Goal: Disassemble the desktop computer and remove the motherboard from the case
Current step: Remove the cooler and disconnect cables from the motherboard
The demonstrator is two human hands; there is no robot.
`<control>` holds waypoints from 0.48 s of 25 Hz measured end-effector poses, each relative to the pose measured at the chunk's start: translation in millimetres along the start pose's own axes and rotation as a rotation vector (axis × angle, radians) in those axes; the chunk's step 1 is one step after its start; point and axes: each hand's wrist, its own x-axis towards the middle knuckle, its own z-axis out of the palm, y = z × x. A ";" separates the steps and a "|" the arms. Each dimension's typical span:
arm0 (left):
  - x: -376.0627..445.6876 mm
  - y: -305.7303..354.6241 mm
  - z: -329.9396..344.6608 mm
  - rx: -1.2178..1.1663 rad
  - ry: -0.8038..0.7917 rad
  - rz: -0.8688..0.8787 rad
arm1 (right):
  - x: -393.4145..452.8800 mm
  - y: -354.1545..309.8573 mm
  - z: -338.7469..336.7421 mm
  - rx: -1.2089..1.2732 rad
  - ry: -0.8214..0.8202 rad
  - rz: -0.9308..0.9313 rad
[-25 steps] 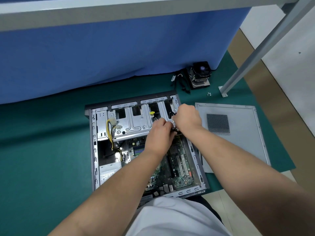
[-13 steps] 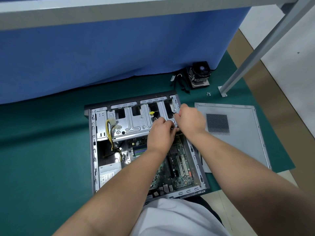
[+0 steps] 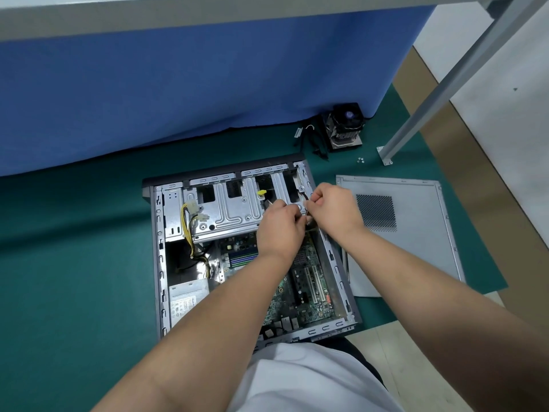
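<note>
Grip, right hand: curled right hand (image 3: 332, 209) pinches something small and pale at the far right corner of the case (image 3: 157, 263); it looks like a cable end or connector, but the fingers hide it and I cannot name it for certain.
Grip, left hand: left hand (image 3: 280, 230) has its fingers curled too, fingertips meeting the right hand's; it seems to hold the same wiring, though what lies under the fingers is not shown.
Where the grip sits: both hands meet over the right end of the drive cage (image 3: 234, 209), at the case's far wall.
Motherboard from the grip: the motherboard (image 3: 309, 286) lies flat in the case bottom, just below and toward the person from the hands, partly under the left forearm.
Long axis: the board's length runs from the grip back toward the person, along the case's right wall.
Nearer hand: left hand is over the board's far edge; the right hand is a little farther out, by the wall.
Judged step: freeing a lead near the board's far corner; the board still looks seated.
Beside the grip: the side panel (image 3: 416, 233) lies flat to the right, well apart from the hands.
Beyond the grip: the cooler fan (image 3: 346, 126) stands past the case, against the blue cloth (image 3: 178, 84).
</note>
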 end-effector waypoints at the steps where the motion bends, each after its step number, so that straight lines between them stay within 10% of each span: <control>1: 0.6 0.0 0.1 -0.012 -0.001 -0.013 | 0.2 -1.7 1.1 0.012 0.020 0.042; 12: 5.4 -12.9 -9.8 0.154 -0.095 0.188 | 15.4 -17.2 -0.4 -0.426 -0.080 -0.050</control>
